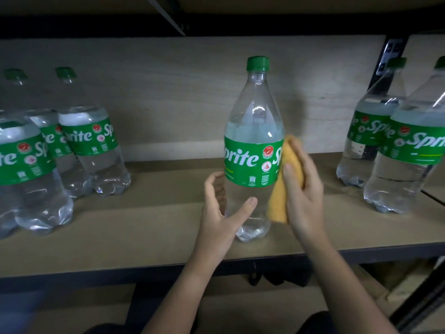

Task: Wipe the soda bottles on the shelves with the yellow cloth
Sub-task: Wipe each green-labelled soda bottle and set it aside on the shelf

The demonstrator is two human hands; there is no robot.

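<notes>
Nearest us, our left hand [222, 220] reaches up from below, fingers loosely curved and spread on either side of the lower part of the middle bottle [254, 150], thumb lying across its clear front; whether this grip actually clamps the bottle we cannot tell. Our right hand [304, 189] holds the yellow cloth [284, 179], fingers curled over it, pressing it against the bottle's right side at the green label. The bottle stands upright on the shelf [156, 213], near the front edge, its green cap [257, 63] on. A cluster of bottles on the left [33, 169] and two bottles on the right [407, 150] stand well apart from it, against the wooden back panel [168, 92].
</notes>
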